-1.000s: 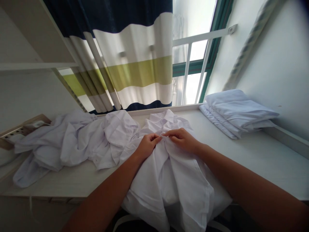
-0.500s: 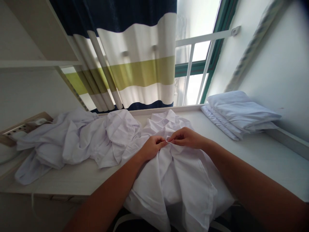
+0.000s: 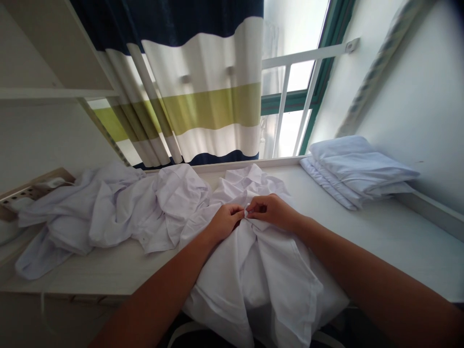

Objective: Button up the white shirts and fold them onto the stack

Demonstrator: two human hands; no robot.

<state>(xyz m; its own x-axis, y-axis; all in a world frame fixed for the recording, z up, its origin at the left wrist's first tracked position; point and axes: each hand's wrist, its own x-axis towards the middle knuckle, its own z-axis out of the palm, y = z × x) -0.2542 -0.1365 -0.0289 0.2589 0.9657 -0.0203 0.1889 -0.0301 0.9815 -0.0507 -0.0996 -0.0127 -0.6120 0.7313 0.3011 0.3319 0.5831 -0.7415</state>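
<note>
"White collared shirt (image 3: pixel 286 285): lying where, exactly?"

"Spreading down the middle of the white desk (image 3: pixel 384 237), pointing its collar (image 3: pixel 250 176) toward the striped curtain (image 3: pixel 213 108) and spilling loose cloth past the near edge."

"With the left hand (image 3: pixel 227 220), doing what?"

"Pinching. Closing thumb and fingertips on a small gather of the shirt, curling the other fingers inward."

"And with the right hand (image 3: pixel 270 210)?"

"Pinching at the same gather, meeting the left fingertips almost tip to tip. Pressing thumb and forefinger together on the cloth, leaving only a small hollow behind them under the curled fingers."

"Gripping a button there, or only fabric?"

"Gripping fabric, certainly. Not managing to tell about a button: looking too small, and partly hiding behind the fingertips."

"Below the pinch?"

"Falling in long folds, fanning into two loose panels between the forearms (image 3: pixel 174 275)."

"To the left, seeing what?"

"Seeing crumpled white garments (image 3: pixel 123 212) bunching close beside the shirt and stretching toward a power strip (image 3: pixel 25 195)."

"To the right?"

"Seeing a folded white stack (image 3: pixel 358 169) resting well apart from the hands, near the wall (image 3: pixel 427 96)."

"Beyond the desk?"

"Seeing navy, cream and green bands hanging in folds, partly covering the window (image 3: pixel 290 130), with a white railing (image 3: pixel 308 54) crossing the uncovered part."
</note>
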